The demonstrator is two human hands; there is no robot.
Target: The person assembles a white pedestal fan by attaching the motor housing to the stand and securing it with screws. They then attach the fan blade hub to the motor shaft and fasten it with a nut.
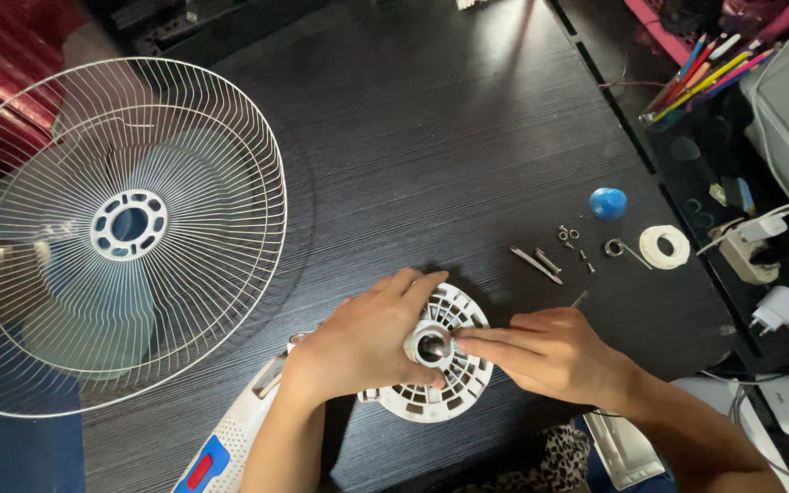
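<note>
1. Head camera view, looking straight down on a dark wood-grain table (431,137) with two bare hands working near its front edge

2. Between the hands sits a round white plastic fan motor cover (445,370), lying flat on the table, with a ring of slotted vents around its rim and a raised hub with a dark hole in the middle

3. Left hand (367,342) lies over the left half of the cover, fingers curled and closed around the hub, thumb against it

4. Right hand (545,351) comes in from the right, fingers pinched together with the tips touching the hub; a thin dark tool tip (579,298) sticks out behind the hand, though what the fingers pinch cannot be made out

5. Left of the hands, a large white wire fan guard (111,233) lies flat, partly over the table edge, with pale blue blades (102,310) showing through it

6. Behind the right hand, well apart from the cover, lie small metal screws and washers (563,246), a blue round cap (608,203) and a white roll of tape (665,246)

7. Under the left forearm, a white fan body (230,438) with blue and red buttons pokes out at the table edge

8. Coloured pencils (710,73) and white plugs (773,310) sit off to the right
</note>
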